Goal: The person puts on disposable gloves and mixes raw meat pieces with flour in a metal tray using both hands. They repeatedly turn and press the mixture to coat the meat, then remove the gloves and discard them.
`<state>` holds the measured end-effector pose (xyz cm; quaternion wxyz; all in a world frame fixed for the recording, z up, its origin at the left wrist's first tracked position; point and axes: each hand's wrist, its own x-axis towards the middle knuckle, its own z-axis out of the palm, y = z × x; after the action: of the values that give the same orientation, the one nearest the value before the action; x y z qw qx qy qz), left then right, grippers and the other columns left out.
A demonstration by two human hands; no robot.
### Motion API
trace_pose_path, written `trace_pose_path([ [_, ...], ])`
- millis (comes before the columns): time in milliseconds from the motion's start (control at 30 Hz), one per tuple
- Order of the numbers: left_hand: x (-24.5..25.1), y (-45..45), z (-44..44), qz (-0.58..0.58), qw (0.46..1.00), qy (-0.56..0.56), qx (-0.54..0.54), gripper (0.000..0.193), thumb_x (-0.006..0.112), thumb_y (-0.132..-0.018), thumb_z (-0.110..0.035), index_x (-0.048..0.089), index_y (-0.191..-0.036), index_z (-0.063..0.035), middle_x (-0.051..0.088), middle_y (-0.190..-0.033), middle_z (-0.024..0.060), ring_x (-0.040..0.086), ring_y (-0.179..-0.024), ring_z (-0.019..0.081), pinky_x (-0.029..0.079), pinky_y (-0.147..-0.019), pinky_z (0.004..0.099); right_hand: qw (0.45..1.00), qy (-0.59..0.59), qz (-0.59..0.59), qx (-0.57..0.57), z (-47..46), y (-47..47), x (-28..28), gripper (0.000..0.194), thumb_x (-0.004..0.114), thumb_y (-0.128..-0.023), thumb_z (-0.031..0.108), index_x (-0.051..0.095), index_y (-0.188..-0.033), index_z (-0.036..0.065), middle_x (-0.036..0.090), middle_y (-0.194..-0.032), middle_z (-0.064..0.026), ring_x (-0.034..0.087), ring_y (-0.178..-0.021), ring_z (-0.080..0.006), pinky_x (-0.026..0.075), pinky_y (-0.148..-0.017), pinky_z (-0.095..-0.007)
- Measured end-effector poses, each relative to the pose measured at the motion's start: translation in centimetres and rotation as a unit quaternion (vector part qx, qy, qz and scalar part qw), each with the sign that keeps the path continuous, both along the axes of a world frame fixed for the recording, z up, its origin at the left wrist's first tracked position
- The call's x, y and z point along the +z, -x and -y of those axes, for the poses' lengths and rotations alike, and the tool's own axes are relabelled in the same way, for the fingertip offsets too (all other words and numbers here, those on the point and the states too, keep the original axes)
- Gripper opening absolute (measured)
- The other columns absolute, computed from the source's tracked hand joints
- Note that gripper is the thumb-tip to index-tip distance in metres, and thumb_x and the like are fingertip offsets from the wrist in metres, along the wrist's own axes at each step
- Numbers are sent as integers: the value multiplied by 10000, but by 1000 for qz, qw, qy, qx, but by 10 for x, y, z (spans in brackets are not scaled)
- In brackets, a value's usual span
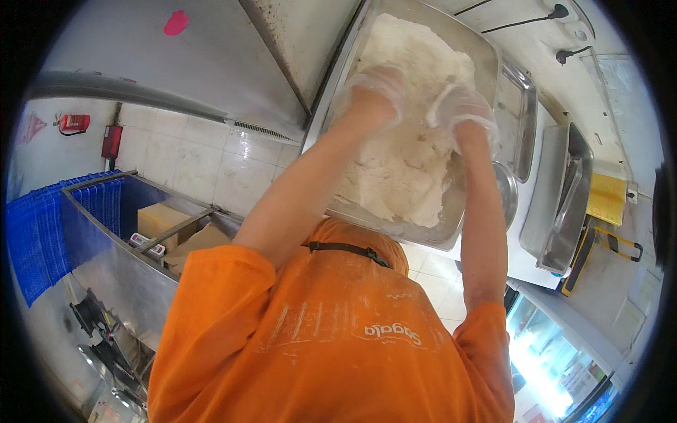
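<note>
A large shallow metal tray (480, 39) lies before me, with pale flour (407, 45) heaped at its far end and spread towards me. Its nearer flour has an uneven, lumpy surface. My left hand (382, 87), in a loose clear plastic glove, is over the flour left of the middle. My right hand (469, 108), gloved the same way, is at the tray's right side, against or just above the flour. Blur and the gloves hide the fingers of both hands, so whether they grasp any flour is unclear.
Right of the tray stand a smaller metal pan (521, 119), a round metal lid or bowl (505, 195) and a deep metal container (555, 201). Plugs and cables (558, 11) hang on the wall. A metal frame bin (121, 248) with cardboard stands at left, near a large metal cabinet (174, 58).
</note>
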<state>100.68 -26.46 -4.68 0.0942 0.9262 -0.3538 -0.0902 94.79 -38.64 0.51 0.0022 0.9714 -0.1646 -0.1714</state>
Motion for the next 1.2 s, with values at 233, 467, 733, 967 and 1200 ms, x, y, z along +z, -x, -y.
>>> trace_pose_path([
  [233, -17, 14, 24, 146, 988, 28, 34, 327, 632, -840, -187, 665, -1056, 57, 663, -993, 248, 651, -908, 407, 511, -754, 540, 997, -21, 48, -59, 3, -2, -22, 332, 533, -934, 248, 664, -1180, 68, 655, -1224, -198, 624, -1140, -375, 502, -939, -450],
  [467, -16, 4, 33, -83, 992, 61, 68, 349, 705, -805, -218, 702, -1099, -29, 686, -1123, 194, 674, -1030, 343, 546, -813, 455, 996, 13, 82, -44, 6, 1, -30, 317, 504, -952, 262, 675, -1140, 73, 675, -1168, -203, 637, -1106, -387, 503, -928, -456],
  [733, -69, -35, 20, 134, 982, -60, 116, 296, 642, -860, -118, 701, -1145, -65, 686, -1193, 155, 678, -1061, 332, 549, -858, 452, 990, -79, 78, -91, 20, 11, -28, 301, 632, -869, 279, 674, -1095, 84, 686, -1099, -214, 643, -1071, -390, 503, -905, -456],
  [967, -76, -86, 19, 100, 990, -84, -53, 249, 629, -847, -91, 723, -1073, -50, 700, -1186, 151, 690, -1015, 325, 552, -830, 440, 982, -70, 98, -145, 39, 13, -58, 364, 690, -825, 312, 669, -1141, 132, 690, -1133, -170, 660, -1035, -366, 514, -887, -416],
  [1200, -9, -95, -3, 176, 938, -178, -241, 205, 634, -833, -128, 724, -983, -21, 696, -986, 147, 677, -922, 311, 546, -728, 426, 988, -104, 57, -100, 47, 25, -15, 387, 710, -801, 282, 676, -1145, 108, 712, -1051, -152, 678, -1011, -326, 538, -830, -403],
])
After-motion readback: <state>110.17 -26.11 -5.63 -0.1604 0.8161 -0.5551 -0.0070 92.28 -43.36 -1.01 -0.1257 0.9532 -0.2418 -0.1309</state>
